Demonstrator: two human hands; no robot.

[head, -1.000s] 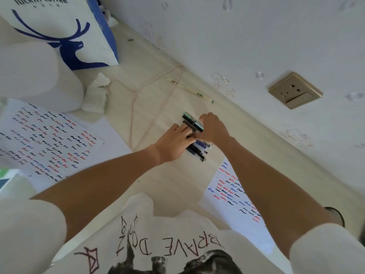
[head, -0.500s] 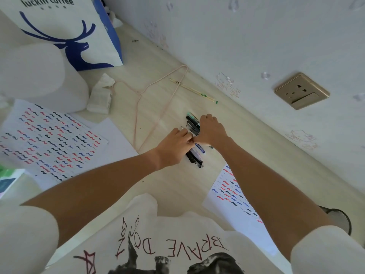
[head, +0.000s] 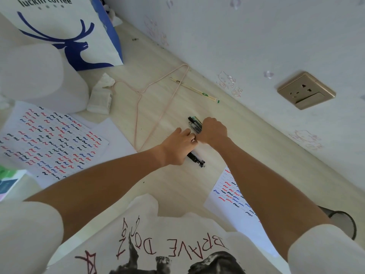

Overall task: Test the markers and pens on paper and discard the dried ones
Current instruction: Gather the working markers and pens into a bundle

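A bundle of dark pens and markers [head: 195,124] lies on the pale wooden surface near the wall. Its upper ends stick out above my right hand [head: 213,132] and its lower ends show below my left hand [head: 177,148]. Both hands curl over the bundle side by side, knuckles touching, and hide its middle. One sheet of paper [head: 49,139] covered in red, blue and black squiggles lies at the left. A second squiggled sheet [head: 231,192] lies at the right, partly under my right forearm.
A white and blue paper bag [head: 65,26] and a white rounded container [head: 39,76] stand at the upper left, beside crumpled tissue [head: 100,95]. A pink wire hanger [head: 150,107] and wrapped chopsticks [head: 195,90] lie beyond the pens. A black mesh bin [head: 344,220] sits at the lower right.
Both hands have lowered the bundle of pens from a raised, tilted hold down toward the surface and closed together over it.
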